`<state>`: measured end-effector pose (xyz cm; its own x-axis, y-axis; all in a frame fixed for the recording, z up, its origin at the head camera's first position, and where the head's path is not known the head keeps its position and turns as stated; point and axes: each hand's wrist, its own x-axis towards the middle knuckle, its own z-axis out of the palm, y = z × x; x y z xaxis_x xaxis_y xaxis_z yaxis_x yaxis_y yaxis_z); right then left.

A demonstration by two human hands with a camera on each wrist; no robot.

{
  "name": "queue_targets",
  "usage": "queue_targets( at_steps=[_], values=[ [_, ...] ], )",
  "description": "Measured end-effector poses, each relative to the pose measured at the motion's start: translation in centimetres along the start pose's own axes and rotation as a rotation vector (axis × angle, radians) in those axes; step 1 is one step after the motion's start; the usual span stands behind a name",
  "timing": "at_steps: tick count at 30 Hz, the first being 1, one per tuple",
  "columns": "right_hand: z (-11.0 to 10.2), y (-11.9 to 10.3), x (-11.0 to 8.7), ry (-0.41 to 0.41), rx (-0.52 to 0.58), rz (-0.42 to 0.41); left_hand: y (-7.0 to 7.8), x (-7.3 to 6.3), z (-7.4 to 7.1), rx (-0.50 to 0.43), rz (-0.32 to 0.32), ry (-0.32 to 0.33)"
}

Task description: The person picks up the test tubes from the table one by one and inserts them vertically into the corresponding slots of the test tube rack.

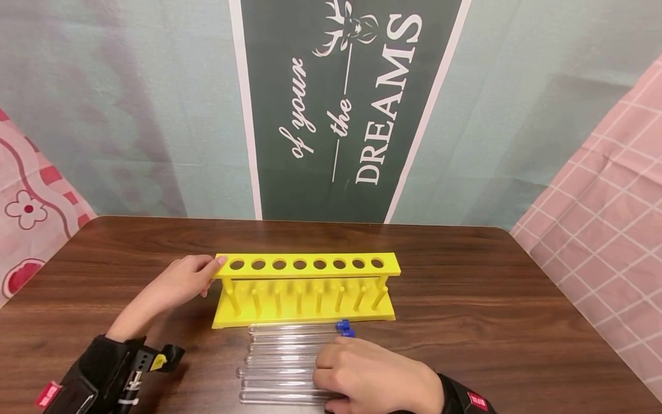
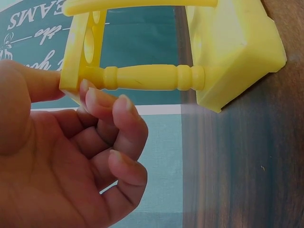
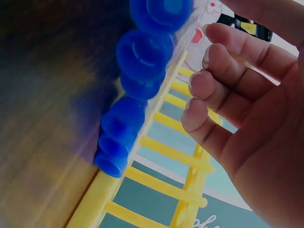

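A yellow test tube rack (image 1: pixel 305 315) stands upright on the table, with a row of round holes in its top bar and pegs below. My left hand (image 1: pixel 181 282) pinches the bar's left end, thumb on top and fingers beneath; the left wrist view shows its other fingers curled beside the end post (image 2: pixel 145 77). In front of the rack, several clear test tubes (image 1: pixel 281 397) lie side by side, their blue caps (image 3: pixel 142 54) toward the right. My right hand (image 1: pixel 374 376) is over the capped ends, fingers loosely bent and apart from the caps in the right wrist view.
The brown wooden table (image 1: pixel 465 287) extends to both sides of the rack. Behind it hangs a pale blue-green cloth (image 1: pixel 155 115) with a dark lettered panel (image 1: pixel 331 195). Pink patterned cloths flank the table. A black wrist strap (image 1: pixel 98 374) is on my left forearm.
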<state>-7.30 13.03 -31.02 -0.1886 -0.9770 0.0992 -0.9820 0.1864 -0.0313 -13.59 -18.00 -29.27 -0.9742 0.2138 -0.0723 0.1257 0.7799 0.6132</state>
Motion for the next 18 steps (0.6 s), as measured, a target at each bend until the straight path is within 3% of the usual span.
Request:
queue_targets(
  at_steps=[9, 18],
  values=[
    [0.31, -0.26, 0.3, -0.089, 0.104, 0.044, -0.03, -0.02, 0.1, 0.002, 0.001, 0.004],
    [0.74, -0.46, 0.28, -0.088, 0.117, 0.039, -0.1, 0.0, 0.06, 0.005, 0.002, 0.002]
  ],
)
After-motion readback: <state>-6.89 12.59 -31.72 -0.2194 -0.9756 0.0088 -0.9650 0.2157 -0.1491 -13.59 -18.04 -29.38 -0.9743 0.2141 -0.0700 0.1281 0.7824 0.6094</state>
